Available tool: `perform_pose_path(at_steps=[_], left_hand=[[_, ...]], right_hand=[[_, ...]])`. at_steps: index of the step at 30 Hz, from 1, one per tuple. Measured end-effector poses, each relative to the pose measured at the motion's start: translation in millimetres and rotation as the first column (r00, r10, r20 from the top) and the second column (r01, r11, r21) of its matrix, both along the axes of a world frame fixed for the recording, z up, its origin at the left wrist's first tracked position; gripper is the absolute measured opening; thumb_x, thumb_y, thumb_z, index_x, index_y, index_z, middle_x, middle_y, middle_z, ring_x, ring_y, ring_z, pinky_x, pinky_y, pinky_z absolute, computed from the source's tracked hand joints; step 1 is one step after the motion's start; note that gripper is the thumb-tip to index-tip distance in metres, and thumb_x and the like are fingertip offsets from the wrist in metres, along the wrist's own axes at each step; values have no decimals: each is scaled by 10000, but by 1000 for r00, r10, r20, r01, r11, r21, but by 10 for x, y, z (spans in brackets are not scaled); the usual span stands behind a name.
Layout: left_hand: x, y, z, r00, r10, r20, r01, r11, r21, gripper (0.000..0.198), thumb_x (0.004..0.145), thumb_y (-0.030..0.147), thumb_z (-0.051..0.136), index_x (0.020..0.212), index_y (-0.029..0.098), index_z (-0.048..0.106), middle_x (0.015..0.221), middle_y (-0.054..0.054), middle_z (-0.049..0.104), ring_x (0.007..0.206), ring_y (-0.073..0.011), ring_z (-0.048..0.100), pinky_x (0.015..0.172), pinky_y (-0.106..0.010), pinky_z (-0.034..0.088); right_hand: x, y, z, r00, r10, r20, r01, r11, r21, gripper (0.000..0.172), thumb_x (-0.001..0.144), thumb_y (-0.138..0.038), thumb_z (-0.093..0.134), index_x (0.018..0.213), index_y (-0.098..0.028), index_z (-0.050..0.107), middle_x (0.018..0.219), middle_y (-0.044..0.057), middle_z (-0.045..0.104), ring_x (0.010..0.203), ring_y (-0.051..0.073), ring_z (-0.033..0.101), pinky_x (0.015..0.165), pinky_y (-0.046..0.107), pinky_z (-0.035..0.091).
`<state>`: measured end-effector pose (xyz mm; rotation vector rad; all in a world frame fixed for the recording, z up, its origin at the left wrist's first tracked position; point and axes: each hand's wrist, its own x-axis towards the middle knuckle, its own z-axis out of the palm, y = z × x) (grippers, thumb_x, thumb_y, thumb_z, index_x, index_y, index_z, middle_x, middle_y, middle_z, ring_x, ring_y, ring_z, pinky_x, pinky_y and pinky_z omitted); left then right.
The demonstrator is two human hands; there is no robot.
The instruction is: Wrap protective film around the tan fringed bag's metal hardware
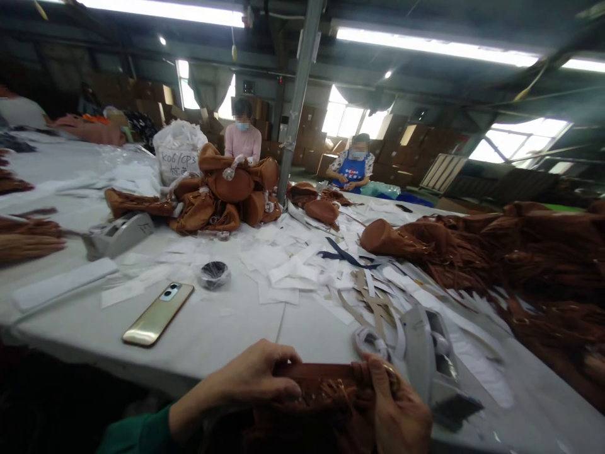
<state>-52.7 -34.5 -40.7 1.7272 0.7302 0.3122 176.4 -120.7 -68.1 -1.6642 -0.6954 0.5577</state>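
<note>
At the near table edge, a brown leather bag with fringe is between my hands. My left hand pinches the left end of its top band between thumb and fingers. My right hand is closed on the right end, beside a metal ring. The lower part of the bag is dark and hard to make out. Just past my right hand stands a grey tape dispenser, with a roll of white tape to its left.
A phone and a wrapped black roll lie on the white table. Brown bags are heaped behind paper scraps, near a metal post. More fringed bags cover the right side. Co-workers are across the table.
</note>
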Motion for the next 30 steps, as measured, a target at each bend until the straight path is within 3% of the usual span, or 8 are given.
perform_pose_path(at_steps=[6, 10, 14, 19, 22, 25, 28, 30], left_hand=[[-119, -4, -224, 997, 78, 19, -76, 992, -101, 253, 794, 380, 620, 822, 129, 608, 725, 9, 582, 668, -130, 502, 556, -198, 351], [-16, -93, -46, 998, 15, 58, -12, 999, -43, 262, 825, 359, 568, 934, 133, 644, 744, 3, 608, 645, -126, 494, 565, -206, 355], [212, -223, 56, 999, -30, 32, 27, 995, 101, 210, 815, 252, 537, 975, 189, 658, 821, -6, 674, 709, -157, 559, 635, -226, 392], [507, -316, -200, 996, 49, 78, -55, 996, 75, 191, 857, 246, 479, 884, 178, 656, 828, -44, 693, 764, -191, 605, 697, -254, 424], [520, -249, -284, 981, 139, 138, -144, 989, 26, 249, 889, 331, 472, 878, 179, 668, 850, -47, 691, 797, -197, 604, 726, -260, 444], [351, -2, -215, 908, 384, 165, -399, 914, 70, 273, 844, 431, 559, 905, 194, 681, 774, -25, 657, 731, -176, 578, 666, -237, 453], [140, 384, -15, 719, 656, 229, -671, 741, -16, 406, 739, 513, 666, 1017, 217, 668, 522, 52, 462, 437, -100, 381, 370, -186, 270], [74, 627, 160, 589, 731, 345, -760, 646, -71, 407, 734, 476, 692, 1048, 220, 662, 545, 57, 455, 433, -80, 365, 356, -166, 263]], right_hand=[[-73, 8, -35, 985, 69, -156, -63, 997, 43, 533, 683, -582, 710, 960, -127, 690, 816, 75, 729, 729, 232, 676, 610, 278, 562], [-265, 43, 84, 971, 212, -109, -212, 977, 11, 508, 685, -618, 680, 825, -129, 698, 687, 57, 697, 646, 213, 647, 551, 259, 527], [-346, 47, 33, 938, 346, 27, -344, 937, -55, 462, 755, -603, 623, 768, -145, 688, 610, 22, 645, 589, 175, 590, 519, 234, 473], [-313, -10, -63, 934, 353, 54, -348, 934, -84, 437, 800, -573, 589, 771, -146, 678, 637, 30, 642, 625, 180, 595, 570, 242, 482], [-232, -63, -51, 941, 338, -7, -338, 940, -48, 452, 807, -555, 589, 940, -136, 696, 736, 61, 688, 664, 196, 633, 595, 262, 515], [-4, -125, -22, 982, 186, 11, -186, 982, -15, 513, 783, -571, 606, 1015, -122, 693, 717, 72, 687, 614, 190, 625, 568, 270, 522], [382, -230, 2, 997, -36, 69, 35, 999, 12, 539, 749, -614, 611, 937, -117, 706, 649, 52, 652, 560, 173, 591, 529, 260, 503], [631, -341, -22, 980, -158, 123, 158, 987, 3, 557, 740, -633, 604, 933, -121, 705, 649, 45, 653, 568, 174, 592, 551, 262, 503]])
